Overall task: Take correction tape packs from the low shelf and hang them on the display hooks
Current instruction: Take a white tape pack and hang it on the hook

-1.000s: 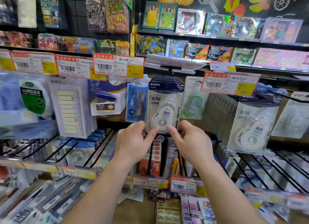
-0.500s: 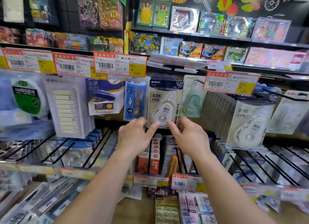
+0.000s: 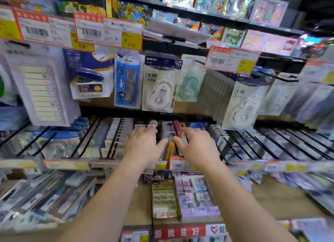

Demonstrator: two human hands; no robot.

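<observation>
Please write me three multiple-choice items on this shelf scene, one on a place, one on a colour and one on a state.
1. Where does the correction tape pack with the dark header hang?
A. Just right of the blue ruler pack
B. Left of the blue stapler pack
C. On the top shelf among the toy boxes

2. What colour is the price patch on the price tag above the ruler pack?
A. Green
B. Yellow
C. Purple

3. What are the left hand and right hand doing?
A. Both grip one pack
B. Only the right grips a pack
C. Both are empty, fingers spread, below the hanging packs

Answers: 1 A, it hangs directly beside the ruler pack. 2 B, the patch is yellow within an orange border. 3 C, nothing lies between the fingers.
</observation>
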